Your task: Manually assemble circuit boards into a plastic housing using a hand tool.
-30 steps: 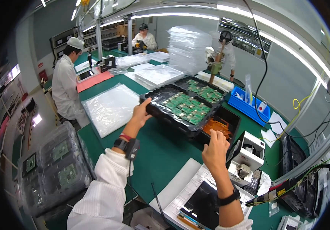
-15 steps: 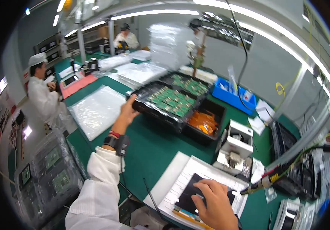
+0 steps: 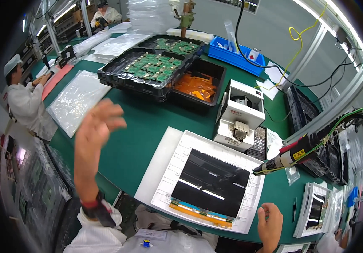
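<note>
My left hand (image 3: 95,130) is raised over the table's left part, empty, its fingers apart and slightly blurred. Beyond it, a black tray (image 3: 126,87) of small green circuit boards lies partly across a black bin (image 3: 220,86) holding orange film pieces. In front of me a white plastic frame (image 3: 166,189) carries a dark glossy display panel (image 3: 211,181) with an orange strip (image 3: 200,216) along its near edge. Under the frame's left side shows a white foam sheet (image 3: 156,162). My right hand (image 3: 270,225) hovers beside the frame's near right corner, loosely bent, with nothing visible in it.
A white boxy device (image 3: 241,114) stands behind the frame. From the right a black rod-shaped tool (image 3: 289,155) reaches to the frame's edge. Tweezers (image 3: 294,209) and another framed panel (image 3: 314,208) lie right. A blue bin (image 3: 238,59) stands behind; a co-worker (image 3: 25,97) is at left.
My left hand has left the tray of circuit boards and drawn back toward me. My right hand has come off the display panel to the right. The view has shifted down and right.
</note>
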